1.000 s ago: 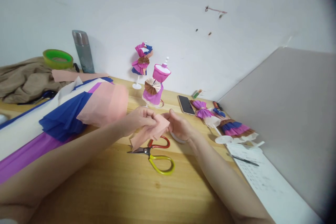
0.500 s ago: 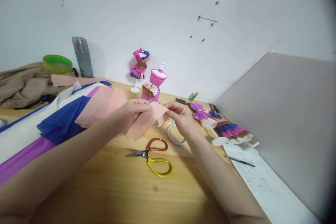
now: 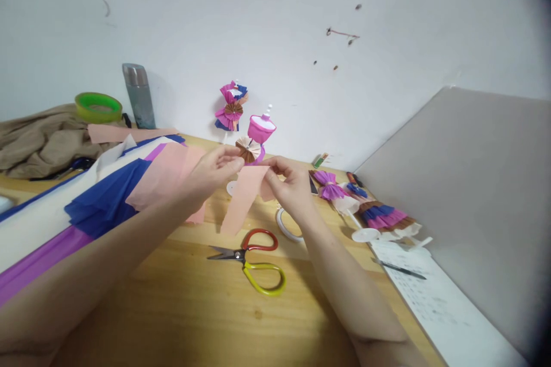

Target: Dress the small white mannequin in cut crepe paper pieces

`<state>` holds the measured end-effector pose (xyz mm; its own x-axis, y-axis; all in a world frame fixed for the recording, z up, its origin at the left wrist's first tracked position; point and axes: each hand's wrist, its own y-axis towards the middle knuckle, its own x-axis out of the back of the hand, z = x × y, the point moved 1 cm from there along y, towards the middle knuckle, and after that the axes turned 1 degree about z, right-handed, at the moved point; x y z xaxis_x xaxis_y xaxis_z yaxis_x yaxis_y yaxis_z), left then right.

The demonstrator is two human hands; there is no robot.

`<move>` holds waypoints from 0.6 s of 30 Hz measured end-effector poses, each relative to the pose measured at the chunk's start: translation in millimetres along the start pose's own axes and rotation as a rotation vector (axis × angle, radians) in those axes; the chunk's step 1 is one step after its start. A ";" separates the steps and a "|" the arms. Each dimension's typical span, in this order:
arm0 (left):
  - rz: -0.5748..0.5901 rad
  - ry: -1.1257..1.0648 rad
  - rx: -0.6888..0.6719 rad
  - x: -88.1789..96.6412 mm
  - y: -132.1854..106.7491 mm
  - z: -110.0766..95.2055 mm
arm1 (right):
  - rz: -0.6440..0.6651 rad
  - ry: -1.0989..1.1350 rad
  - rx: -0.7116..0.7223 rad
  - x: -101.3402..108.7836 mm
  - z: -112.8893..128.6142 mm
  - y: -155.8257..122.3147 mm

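Both my hands hold a strip of pale pink crepe paper (image 3: 243, 198) above the wooden table (image 3: 181, 309). My left hand (image 3: 213, 171) pinches its top left corner, and my right hand (image 3: 287, 182) pinches the top right edge. The strip hangs down between them, its lower end near the scissors (image 3: 252, 257) with one red and one yellow handle. A white tape roll (image 3: 287, 225) lies just below my right hand.
Sheets of blue, pink, purple and white paper (image 3: 103, 198) lie at the left. Two small mannequins in paper dresses (image 3: 249, 135) stand at the back, another lies at the right (image 3: 365, 209). A grey flask (image 3: 138, 96), green tape ring (image 3: 98, 106), brown cloth, pen and printed sheet (image 3: 426, 292) are around.
My hands have risen and drawn apart. The pink paper, crumpled between them a second ago, now hangs unfolded as a long strip.
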<state>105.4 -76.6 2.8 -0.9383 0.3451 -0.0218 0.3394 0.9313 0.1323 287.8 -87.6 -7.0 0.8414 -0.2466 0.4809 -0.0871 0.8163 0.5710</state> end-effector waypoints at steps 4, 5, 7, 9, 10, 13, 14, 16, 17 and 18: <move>0.053 -0.010 0.054 -13.0 -1.4 13.2 | 0.079 -0.207 0.218 4.6 12.3 -9.8; 0.105 -0.041 0.105 -15.9 -2.3 16.0 | 0.088 -0.224 0.259 6.6 13.8 -12.2; 0.194 -0.098 0.188 -19.5 -4.6 18.6 | 0.083 -0.236 0.291 11.6 15.0 -15.6; 0.256 -0.123 0.206 -20.0 -6.9 17.1 | 0.058 -0.221 0.257 17.2 14.4 -16.7; 0.277 -0.135 0.197 -19.3 -7.9 15.5 | 0.042 -0.204 0.224 19.7 13.8 -16.5; 0.285 -0.181 0.184 -15.3 -9.5 11.7 | 0.017 -0.127 0.103 24.6 10.5 -14.8; 0.270 -0.197 0.193 -13.5 -9.3 11.4 | 0.023 -0.098 0.063 25.1 9.0 -14.1; 0.232 -0.227 0.199 -9.2 -8.2 11.7 | 0.060 -0.054 -0.009 25.1 5.3 -12.7; 0.217 -0.247 0.189 -7.0 -7.2 11.9 | 0.089 -0.041 -0.038 24.8 3.2 -12.0; 0.203 -0.270 0.174 -4.7 -6.1 11.8 | 0.121 -0.038 -0.065 24.6 1.1 -11.1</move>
<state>108.5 -82.5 -9.6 -0.8073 0.5215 -0.2763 0.5446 0.8387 -0.0085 308.9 -103.3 -0.8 0.8060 -0.1632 0.5690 -0.1505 0.8732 0.4635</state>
